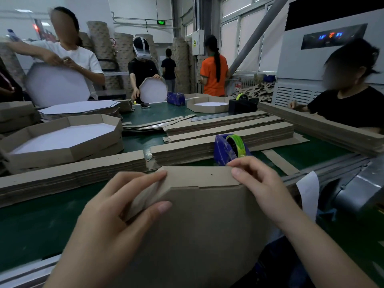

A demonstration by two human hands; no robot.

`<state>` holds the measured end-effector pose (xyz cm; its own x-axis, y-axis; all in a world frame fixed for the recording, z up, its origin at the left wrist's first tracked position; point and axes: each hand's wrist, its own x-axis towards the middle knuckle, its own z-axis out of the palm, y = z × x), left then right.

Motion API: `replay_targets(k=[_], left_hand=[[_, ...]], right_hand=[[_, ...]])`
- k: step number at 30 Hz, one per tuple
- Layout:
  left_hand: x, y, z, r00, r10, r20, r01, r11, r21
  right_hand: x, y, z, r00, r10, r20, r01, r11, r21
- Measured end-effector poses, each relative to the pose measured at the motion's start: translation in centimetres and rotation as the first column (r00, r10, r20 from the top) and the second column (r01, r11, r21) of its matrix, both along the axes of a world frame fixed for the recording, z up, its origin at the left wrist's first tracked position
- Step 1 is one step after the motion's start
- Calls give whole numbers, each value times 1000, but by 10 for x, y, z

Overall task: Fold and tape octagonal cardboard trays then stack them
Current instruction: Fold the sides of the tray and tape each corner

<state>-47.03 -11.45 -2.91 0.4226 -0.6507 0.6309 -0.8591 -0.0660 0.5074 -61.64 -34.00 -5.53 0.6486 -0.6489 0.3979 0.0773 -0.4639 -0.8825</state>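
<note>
**Tray mid-fold, tape not yet on**

You hold the tray (197, 225) near centre, tilted up towards you, brown underside facing you. Your left hand (108, 221) pinches its far-left corner, fingers over the folded side wall and thumb on the base. Your right hand (266, 190) grips the far-right corner, fingers curled over the top of the wall.

By my reading the far wall is up and the left one is being bent in. No tape shows on this tray, so the rest of the folding, the taping and the stacking are all left to do. The near edge is out of view, and I cannot tell how it stands.

The dispenser (230, 148) sits just beyond the tray, right of centre, with a green roll on it. It is close to your right hand.

Finished trays (41, 161) are stacked at far left, white insides up. That looks like where this one goes.

Stacks of strips (72, 175) lie on the belt (31, 225) between you and that pile, so you probably have to lift the tray over them. More strips run behind the dispenser. Other workers fold trays on the far side.
</note>
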Motion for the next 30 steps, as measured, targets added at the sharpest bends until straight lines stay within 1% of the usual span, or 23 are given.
replay_targets(k=[2,3,5,9,10,13,16,19,22,24,27,28,29,30], left_hand=[[5,2,0,1000,-22,-17,23,999,37],[6,1,2,1000,-29,3,29,997,65],[4,-4,9,996,-33,85,20,990,141],[-2,-21,26,959,-26,283,-66,948,312],[-3,-26,30,952,-44,302,-69,933,353],[-3,-36,32,957,-93,275,-36,903,429],[-5,-38,29,961,-115,253,0,911,413],[-5,-37,26,964,-106,245,1,919,394],[-3,-37,25,954,-106,281,-24,907,420],[-2,-38,25,946,-113,303,-32,900,435],[-1,-39,24,947,-112,302,-34,897,440],[1,-39,24,947,-108,301,-37,898,438],[2,-38,23,950,-105,295,-34,901,432],[3,-37,23,952,-104,287,-29,905,424]], right_hand=[[6,7,-5,1000,16,-19,-16,1000,6],[10,10,-7,999,25,-26,-25,1000,4],[15,15,-10,999,20,-29,-21,1000,-19],[18,19,-8,999,18,-29,-19,1000,-19],[18,19,-6,999,37,-34,-37,999,-12],[17,19,-3,996,84,-31,-83,996,31],[15,13,-3,997,61,-51,-55,992,110],[15,10,-3,993,60,-100,-53,995,79],[17,9,-3,991,79,-110,-76,997,31],[17,9,-2,984,118,-132,-112,992,53],[14,8,0,960,236,-148,-219,968,122],[14,6,1,966,226,-127,-212,970,117],[14,0,1,984,154,-85,-146,985,97],[14,-9,1,999,19,-26,-17,997,73]])
